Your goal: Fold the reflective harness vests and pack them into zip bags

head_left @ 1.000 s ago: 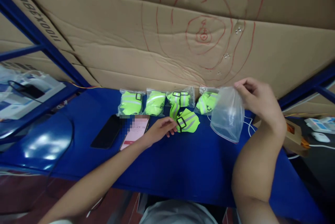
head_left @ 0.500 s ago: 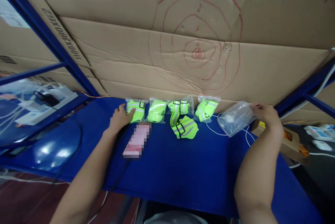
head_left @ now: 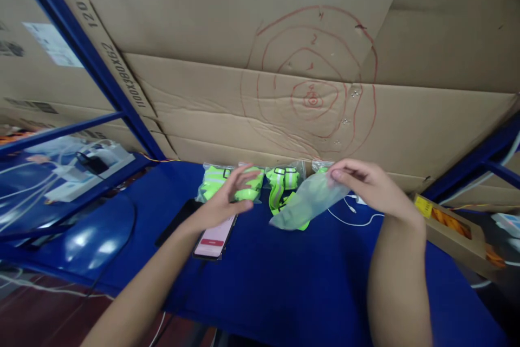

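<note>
My right hand [head_left: 361, 182] pinches the upper end of a clear plastic bag [head_left: 311, 201], which hangs slanting to the left. Behind the bag, partly covered, lies a loose neon yellow-green reflective strap [head_left: 276, 201] with a dark buckle. My left hand [head_left: 227, 201] is in the air with fingers apart, holding nothing, above a lit phone [head_left: 213, 239]. Along the cardboard stand bagged reflective straps: one at the left [head_left: 213, 179], a second [head_left: 252, 187] partly behind my left fingers, a third [head_left: 284, 176] in the middle, and another [head_left: 320, 165] mostly hidden by the bag.
Cardboard [head_left: 195, 114] with red target rings backs the blue table [head_left: 284, 276]. A dark flat object [head_left: 176, 222] lies left of the phone. White cables [head_left: 357, 223] run at the right, near an open-windowed carton [head_left: 455, 233]. Blue frame posts [head_left: 142, 130] and power strips [head_left: 89, 171] are at the left.
My right hand has brought the plastic bag left from the table's right side, over the loose strap. My left hand has left the leftmost bagged strap and moved right. The view has shifted slightly.
</note>
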Demonstrator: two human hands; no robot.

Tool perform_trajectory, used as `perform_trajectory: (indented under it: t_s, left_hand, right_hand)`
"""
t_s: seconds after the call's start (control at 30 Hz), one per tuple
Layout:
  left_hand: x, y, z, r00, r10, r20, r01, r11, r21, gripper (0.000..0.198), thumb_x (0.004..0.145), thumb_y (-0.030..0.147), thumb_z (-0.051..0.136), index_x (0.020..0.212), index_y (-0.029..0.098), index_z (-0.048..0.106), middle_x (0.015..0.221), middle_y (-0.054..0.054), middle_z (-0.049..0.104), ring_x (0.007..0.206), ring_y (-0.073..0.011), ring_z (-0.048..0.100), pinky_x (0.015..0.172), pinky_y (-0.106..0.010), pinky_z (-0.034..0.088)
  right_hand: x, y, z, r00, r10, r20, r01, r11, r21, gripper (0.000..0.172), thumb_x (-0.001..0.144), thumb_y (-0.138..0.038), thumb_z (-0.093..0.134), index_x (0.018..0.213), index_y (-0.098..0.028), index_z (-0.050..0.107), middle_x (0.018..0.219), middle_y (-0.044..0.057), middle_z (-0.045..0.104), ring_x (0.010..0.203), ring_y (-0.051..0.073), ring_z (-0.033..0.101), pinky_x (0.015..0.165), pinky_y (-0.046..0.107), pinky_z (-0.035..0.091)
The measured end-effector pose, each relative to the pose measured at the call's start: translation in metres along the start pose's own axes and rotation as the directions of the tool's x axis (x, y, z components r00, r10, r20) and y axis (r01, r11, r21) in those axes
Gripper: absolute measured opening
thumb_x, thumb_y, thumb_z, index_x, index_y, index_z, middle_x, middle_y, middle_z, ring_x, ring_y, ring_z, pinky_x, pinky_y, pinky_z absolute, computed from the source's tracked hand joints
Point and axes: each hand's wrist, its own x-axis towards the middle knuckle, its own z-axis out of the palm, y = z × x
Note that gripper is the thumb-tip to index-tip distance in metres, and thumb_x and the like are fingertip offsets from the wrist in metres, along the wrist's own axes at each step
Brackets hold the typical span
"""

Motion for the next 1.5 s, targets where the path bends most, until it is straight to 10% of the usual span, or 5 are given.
perform_trajectory:
  t_s: [0.27,0.7,0.9,1.23,1.5]
  left_hand:
    - [-0.028,0.037,0.032,0.953,-0.299,-0.051,0.252,0.873,-0.417,0.054,0.084,0.040,0.080,0.130,0.026,0.055,0.088,-0.004,0.073,0.077,-0.0185,0.071,0.076,-0.030,0.055]
    - [-0.111,-0.087,-0.164,0.467,-0.437,-0.769,0.698,0.715,0.018,0.088,0.023,0.084,0.072,0.090,0.028,0.059,0.073,-0.012,0.066,0.101,-0.0542,0.063,0.097,-0.075,0.041]
    - [-0.092,-0.055,-0.124,0.614,-0.331,-0.716,0.522,0.851,0.055,0.080,0.056,0.082,0.067,0.116,0.030,0.058,0.109,-0.013,0.071,0.095,-0.0360,0.069,0.089,-0.053,0.056]
    - [0.015,0.034,0.076,0.990,-0.113,-0.088,0.096,0.980,-0.173,0.048,0.085,0.050,0.069,0.126,0.031,0.052,0.113,-0.009,0.070,0.085,-0.0243,0.073,0.073,-0.036,0.061]
    - [0.022,-0.045,-0.022,0.832,-0.202,-0.517,0.359,0.906,0.223,0.069,0.079,0.059,0.065,0.133,0.020,0.049,0.147,-0.019,0.051,0.145,-0.0397,0.041,0.116,-0.054,0.038]
  right_hand:
    - [0.023,-0.013,0.057,0.987,-0.105,0.119,0.101,0.994,0.034,0.024,0.101,-0.045,0.053,0.103,-0.027,0.069,0.093,0.001,0.076,0.086,0.019,0.071,0.077,0.032,0.054]
    - [-0.016,0.000,-0.010,0.991,0.002,-0.135,-0.020,0.992,-0.128,0.032,0.100,-0.051,0.055,0.116,-0.027,0.069,0.107,0.004,0.076,0.100,0.021,0.072,0.086,0.034,0.056]
    - [-0.031,-0.002,-0.022,0.964,0.039,-0.263,-0.095,0.975,-0.202,0.033,0.099,-0.053,0.054,0.115,-0.027,0.069,0.106,0.004,0.076,0.099,0.022,0.071,0.083,0.034,0.058]
    - [0.001,0.040,0.009,0.977,0.064,0.202,-0.053,0.997,-0.056,0.054,0.092,-0.041,0.065,0.143,-0.029,0.052,0.112,0.004,0.071,0.093,0.020,0.067,0.085,0.037,0.058]
    - [-0.051,0.158,-0.079,0.863,0.463,-0.201,-0.500,0.840,-0.212,0.048,0.072,-0.027,0.066,0.120,-0.022,0.071,0.099,0.007,0.076,0.088,0.027,0.072,0.086,0.043,0.059]
